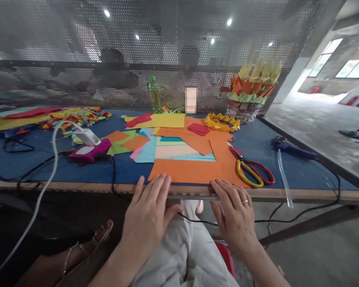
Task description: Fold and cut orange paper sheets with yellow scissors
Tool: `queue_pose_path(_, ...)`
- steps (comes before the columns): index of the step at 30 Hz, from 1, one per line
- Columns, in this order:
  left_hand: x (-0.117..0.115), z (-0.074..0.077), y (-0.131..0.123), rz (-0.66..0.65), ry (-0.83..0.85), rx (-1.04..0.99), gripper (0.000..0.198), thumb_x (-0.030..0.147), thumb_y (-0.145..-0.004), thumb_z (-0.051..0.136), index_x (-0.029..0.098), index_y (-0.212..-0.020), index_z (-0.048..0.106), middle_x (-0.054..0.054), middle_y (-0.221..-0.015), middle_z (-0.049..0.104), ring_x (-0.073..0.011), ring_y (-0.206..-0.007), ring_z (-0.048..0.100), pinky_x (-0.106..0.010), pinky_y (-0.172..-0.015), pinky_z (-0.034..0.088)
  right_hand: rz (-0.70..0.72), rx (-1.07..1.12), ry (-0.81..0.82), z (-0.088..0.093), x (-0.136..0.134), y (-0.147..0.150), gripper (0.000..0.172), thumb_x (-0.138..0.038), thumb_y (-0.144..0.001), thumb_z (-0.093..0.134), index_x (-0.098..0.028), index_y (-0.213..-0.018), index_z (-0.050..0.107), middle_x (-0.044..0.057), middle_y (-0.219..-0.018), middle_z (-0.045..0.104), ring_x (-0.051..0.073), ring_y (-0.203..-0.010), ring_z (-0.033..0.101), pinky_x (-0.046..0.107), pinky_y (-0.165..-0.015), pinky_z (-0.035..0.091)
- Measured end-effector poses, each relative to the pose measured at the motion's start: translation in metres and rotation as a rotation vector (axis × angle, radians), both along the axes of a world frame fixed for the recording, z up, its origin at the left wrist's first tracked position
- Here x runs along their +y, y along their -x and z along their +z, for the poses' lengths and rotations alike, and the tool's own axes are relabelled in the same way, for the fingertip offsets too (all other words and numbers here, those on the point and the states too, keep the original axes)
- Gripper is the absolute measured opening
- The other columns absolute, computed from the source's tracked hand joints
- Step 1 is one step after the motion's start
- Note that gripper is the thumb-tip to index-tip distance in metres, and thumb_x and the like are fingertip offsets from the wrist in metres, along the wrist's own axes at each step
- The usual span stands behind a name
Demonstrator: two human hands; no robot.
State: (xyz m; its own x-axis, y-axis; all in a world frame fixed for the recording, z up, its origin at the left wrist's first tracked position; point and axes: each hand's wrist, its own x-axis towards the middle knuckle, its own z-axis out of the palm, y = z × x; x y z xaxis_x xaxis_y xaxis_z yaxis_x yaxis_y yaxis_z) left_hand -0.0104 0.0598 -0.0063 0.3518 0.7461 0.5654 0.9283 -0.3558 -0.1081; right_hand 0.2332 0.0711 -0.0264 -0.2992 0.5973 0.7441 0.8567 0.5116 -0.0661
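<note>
A sheet of orange paper [185, 170] lies flat along the table's front edge. My left hand [146, 213] rests its fingertips at the sheet's lower left, fingers stretched out and holding nothing. On the right, my right hand [235, 209], with a ring on one finger, lays its extended fingers on the edge by the same paper. Beside it are scissors [251, 171] with yellow and red handles, their blades over orange paper. Behind the sheet spread more coloured papers [176, 150], a yellow strip [167, 120] and a small red piece [198, 128].
A glue gun [296, 149] with a clear glue stick [284, 179] lies at the right. Left are a magenta power strip [89, 151] with a white charger [88, 136], cables and paper scraps [77, 118]. A bottle [154, 95], yellow paper ring [223, 122] and layered paper basket [253, 93] stand behind.
</note>
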Motion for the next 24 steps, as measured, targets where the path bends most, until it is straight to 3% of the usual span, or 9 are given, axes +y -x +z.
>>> queue_pose_path(5, -0.004, 0.000, 0.031, 0.065, -0.077, 0.045, 0.066, 0.056, -0.102, 0.037, 0.005, -0.142, 0.047, -0.021, -0.136, 0.063, -0.0359, -0.123, 0.060, -0.059, -0.116, 0.030, -0.004, 0.019, -0.005, -0.001, 0.001, 0.001, 0.036, -0.023, -0.099, 0.053, -0.011, -0.133, 0.059, 0.014, -0.124, 0.068, 0.028, -0.117, 0.057, 0.045, -0.104, 0.040)
queue_pose_path(10, -0.003, 0.000, 0.032, 0.068, -0.084, 0.047, 0.067, 0.057, -0.101, 0.037, 0.004, -0.141, 0.049, -0.021, -0.133, 0.064, -0.0373, -0.122, 0.062, -0.061, -0.116, 0.029, 0.001, 0.013, 0.005, -0.001, -0.001, -0.001, 0.037, -0.022, -0.099, 0.053, -0.013, -0.135, 0.056, 0.012, -0.126, 0.068, 0.027, -0.120, 0.057, 0.046, -0.107, 0.039)
queue_pose_path(15, -0.003, -0.002, 0.032, 0.055, -0.107, 0.023, 0.067, 0.056, -0.102, 0.036, 0.004, -0.141, 0.049, -0.021, -0.134, 0.064, -0.0375, -0.122, 0.061, -0.061, -0.116, 0.029, -0.087, 0.000, -0.034, -0.001, -0.006, -0.010, 0.040, -0.022, -0.097, 0.057, -0.006, -0.134, 0.056, 0.017, -0.126, 0.066, 0.031, -0.122, 0.055, 0.050, -0.107, 0.043)
queue_pose_path(21, -0.001, -0.008, 0.031, 0.048, -0.130, -0.020, 0.067, 0.055, -0.102, 0.036, 0.004, -0.142, 0.047, -0.023, -0.135, 0.063, -0.0386, -0.123, 0.060, -0.061, -0.116, 0.030, -0.083, 0.003, 0.030, 0.030, -0.004, -0.035, 0.026, -0.020, -0.098, 0.053, -0.012, -0.122, 0.062, 0.012, -0.116, 0.069, 0.027, -0.110, 0.061, 0.044, -0.098, 0.048)
queue_pose_path(24, -0.001, -0.012, 0.031, 0.051, -0.123, -0.040, 0.066, 0.055, -0.102, 0.037, 0.005, -0.144, 0.045, -0.023, -0.137, 0.061, -0.0387, -0.125, 0.058, -0.062, -0.117, 0.029, -0.253, 0.003, 0.090, 0.049, 0.013, -0.060, 0.033, -0.024, -0.101, 0.047, -0.014, -0.131, 0.058, 0.013, -0.123, 0.065, 0.028, -0.111, 0.062, 0.042, -0.094, 0.050)
